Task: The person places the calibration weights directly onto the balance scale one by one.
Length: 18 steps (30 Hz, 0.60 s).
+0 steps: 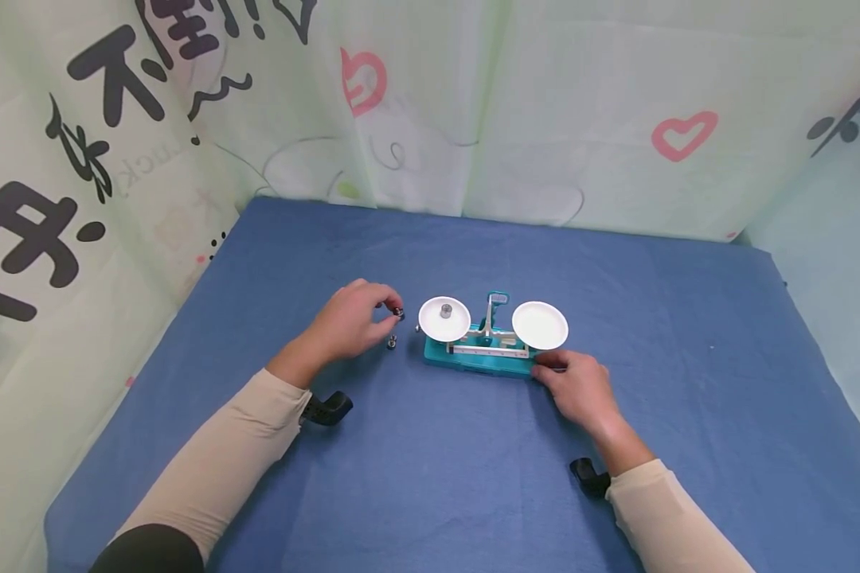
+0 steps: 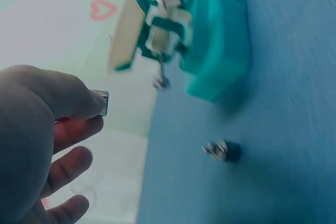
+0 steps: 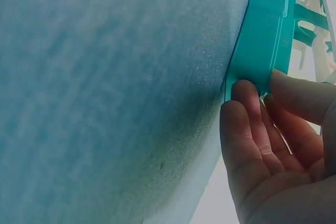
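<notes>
A teal balance scale (image 1: pixel 476 363) with two white pans stands on the blue cloth. On its left pan (image 1: pixel 432 323) sits a small metal weight (image 1: pixel 446 310), while the right pan (image 1: pixel 540 325) bears nothing. My left hand (image 1: pixel 351 320) is held to the left of the scale, pinching another small metal weight (image 2: pixel 105 103) between thumb and forefinger. Below that hand a knobbed weight (image 2: pixel 223 151) stands upright on the cloth. At the scale's right end, the thumb and fingers of my right hand (image 1: pixel 579 385) grip the base (image 3: pixel 260 40).
The blue cloth (image 1: pixel 416 477) covers the table. Behind it and at both sides hangs a pale curtain (image 1: pixel 545 95) printed with hearts and dark characters. A black wrist mount (image 1: pixel 330 409) juts from the left wrist, and a second mount (image 1: pixel 589 477) from the right.
</notes>
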Each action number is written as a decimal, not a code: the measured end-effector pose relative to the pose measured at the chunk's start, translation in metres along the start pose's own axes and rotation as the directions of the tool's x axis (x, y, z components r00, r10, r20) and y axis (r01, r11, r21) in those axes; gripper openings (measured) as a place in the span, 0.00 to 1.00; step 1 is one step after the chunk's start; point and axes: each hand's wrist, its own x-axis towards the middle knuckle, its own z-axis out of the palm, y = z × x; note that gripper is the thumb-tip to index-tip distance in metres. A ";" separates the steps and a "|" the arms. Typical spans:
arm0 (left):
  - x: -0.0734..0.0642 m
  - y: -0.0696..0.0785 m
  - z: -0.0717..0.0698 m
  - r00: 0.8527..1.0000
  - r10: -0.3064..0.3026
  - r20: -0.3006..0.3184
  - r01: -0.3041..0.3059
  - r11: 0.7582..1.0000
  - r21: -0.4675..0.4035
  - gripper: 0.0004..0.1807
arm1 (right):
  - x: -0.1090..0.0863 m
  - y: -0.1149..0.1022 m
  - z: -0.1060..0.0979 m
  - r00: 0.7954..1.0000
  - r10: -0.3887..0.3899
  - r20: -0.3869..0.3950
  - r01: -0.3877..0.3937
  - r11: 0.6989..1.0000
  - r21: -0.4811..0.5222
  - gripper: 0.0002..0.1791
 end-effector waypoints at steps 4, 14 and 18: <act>0.005 0.013 -0.004 0.999 0.044 0.000 -0.044 0.999 -0.010 0.08 | 0.000 -0.001 0.000 1.000 -0.007 -0.014 0.007 1.000 -0.009 0.15; 0.018 0.027 0.001 0.992 0.125 -0.001 -0.125 0.992 0.032 0.08 | 0.000 0.000 0.001 1.000 -0.021 -0.019 0.021 1.000 -0.011 0.15; 0.024 0.030 0.004 0.992 0.119 0.034 -0.121 0.989 0.081 0.08 | 0.000 0.000 0.001 1.000 -0.017 -0.016 0.017 1.000 -0.010 0.15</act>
